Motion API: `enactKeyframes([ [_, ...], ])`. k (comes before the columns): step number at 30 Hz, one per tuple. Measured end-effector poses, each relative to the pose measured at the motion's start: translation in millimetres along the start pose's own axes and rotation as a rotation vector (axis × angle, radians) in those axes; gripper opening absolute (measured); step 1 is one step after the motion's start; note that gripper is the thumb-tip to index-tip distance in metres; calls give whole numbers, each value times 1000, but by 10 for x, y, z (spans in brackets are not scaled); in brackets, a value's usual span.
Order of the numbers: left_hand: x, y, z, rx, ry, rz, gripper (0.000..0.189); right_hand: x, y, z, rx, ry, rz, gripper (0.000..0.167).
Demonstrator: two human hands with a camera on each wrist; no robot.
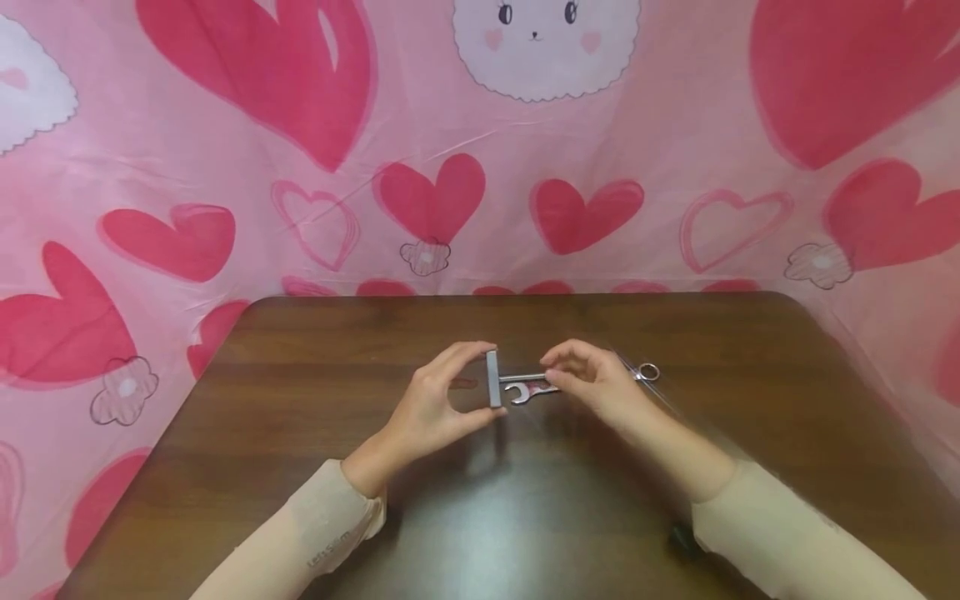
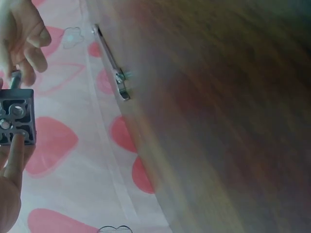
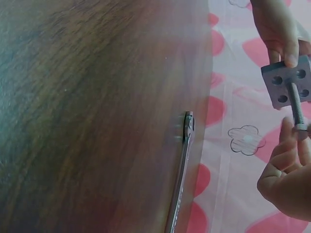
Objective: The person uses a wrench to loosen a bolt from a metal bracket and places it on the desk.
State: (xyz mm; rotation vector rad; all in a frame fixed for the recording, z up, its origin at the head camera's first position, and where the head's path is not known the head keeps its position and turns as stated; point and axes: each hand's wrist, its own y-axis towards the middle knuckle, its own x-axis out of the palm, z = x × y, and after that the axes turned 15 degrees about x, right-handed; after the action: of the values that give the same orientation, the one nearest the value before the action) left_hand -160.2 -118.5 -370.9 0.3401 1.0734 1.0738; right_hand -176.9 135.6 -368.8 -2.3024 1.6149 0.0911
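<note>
Above the table, my left hand (image 1: 431, 404) grips a small grey square plate (image 1: 492, 379) by its opposite edges, thumb below and fingers above. Corner holes show on the plate's flat face (image 3: 279, 92); its other side (image 2: 24, 104) is ribbed with hollows. From the middle of the flat face a threaded bolt (image 1: 521, 378) sticks out toward my right hand (image 1: 600, 379). My right thumb and fingers pinch the bolt near its hexagonal outer end (image 3: 301, 130). Behind and below the bolt lies a combination wrench (image 1: 519, 393), its middle hidden by my right hand.
The wrench's ring end (image 1: 649, 372) shows beyond my right hand. All this is over a dark brown wooden table (image 1: 337, 333) with rounded far corners. A pink cloth with hearts (image 1: 435, 196) hangs behind the table. A small dark thing (image 1: 682, 540) shows beside my right sleeve.
</note>
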Motion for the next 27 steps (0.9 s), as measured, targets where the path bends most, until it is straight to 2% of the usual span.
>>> enactKeyframes([
  [4,-6,-1,-6,-7,1,6,73,9,1,27,-63,-29,2,27],
  [13,7,10,-6,-4,-12,1,73,-44,2,49,39,8,-41,27],
  [27,15,31,-3,0,-15,7,73,-33,-15,16,-10,-3,40,21],
])
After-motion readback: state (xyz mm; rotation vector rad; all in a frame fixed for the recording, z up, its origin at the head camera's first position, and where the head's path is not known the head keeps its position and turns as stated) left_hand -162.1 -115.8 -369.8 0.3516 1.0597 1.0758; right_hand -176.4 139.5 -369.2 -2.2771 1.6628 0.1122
